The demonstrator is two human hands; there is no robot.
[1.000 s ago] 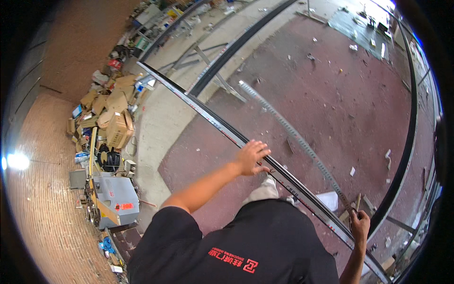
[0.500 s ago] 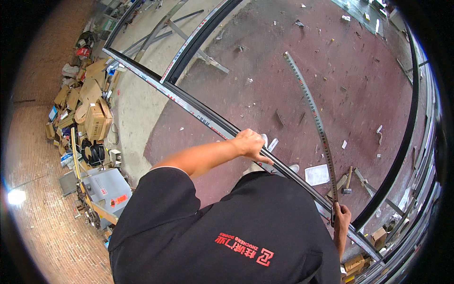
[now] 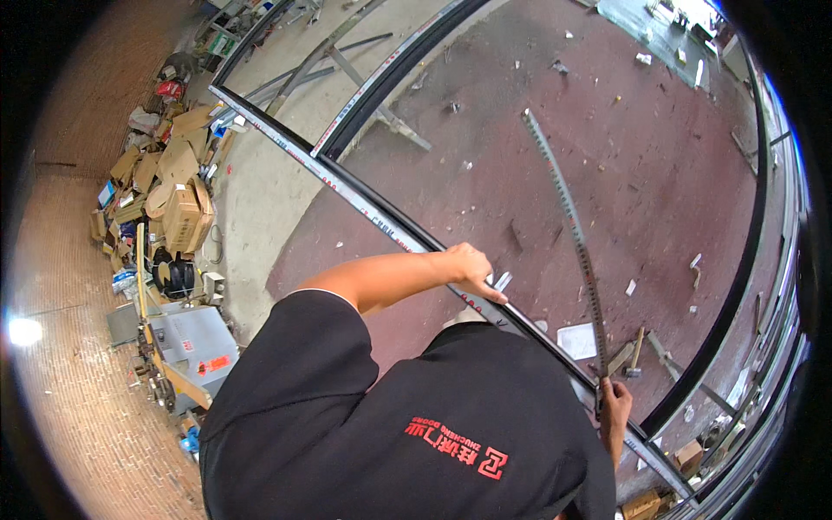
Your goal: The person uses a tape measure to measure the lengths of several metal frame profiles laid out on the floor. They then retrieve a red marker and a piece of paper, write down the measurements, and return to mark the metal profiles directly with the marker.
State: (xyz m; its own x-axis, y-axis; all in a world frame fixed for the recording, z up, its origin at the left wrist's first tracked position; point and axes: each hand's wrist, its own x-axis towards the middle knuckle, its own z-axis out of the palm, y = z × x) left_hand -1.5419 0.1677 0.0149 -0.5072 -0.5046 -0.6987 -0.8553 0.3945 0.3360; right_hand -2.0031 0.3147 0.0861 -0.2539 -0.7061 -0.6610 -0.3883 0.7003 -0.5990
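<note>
A long dark metal frame rail [image 3: 368, 208] with a printed protective film along its side runs slantwise in front of my body. Over its middle my left hand [image 3: 472, 270] is closed, fingers wrapped round the top edge. Farther along, toward the right end of the rail, my right hand [image 3: 615, 403] grips a tape measure. Its long blade [image 3: 572, 221] stretches away from me over the inside of the frame, slightly curved, its far end unsupported. The case of the tape is mostly hidden by the fingers.
A crossbar [image 3: 347, 117] joins the rail at left, and a dark frame side [image 3: 737, 286] curves along the right. On the floor lie a paper sheet [image 3: 576, 341] and a hammer [image 3: 635, 354]. Cardboard boxes [image 3: 182, 217] and a grey case [image 3: 195, 347] are heaped at left.
My right hand has shifted slightly left along the rail with the tape measure, and the blade has swung a little. My left hand keeps its hold. The whole view has shifted slightly.
</note>
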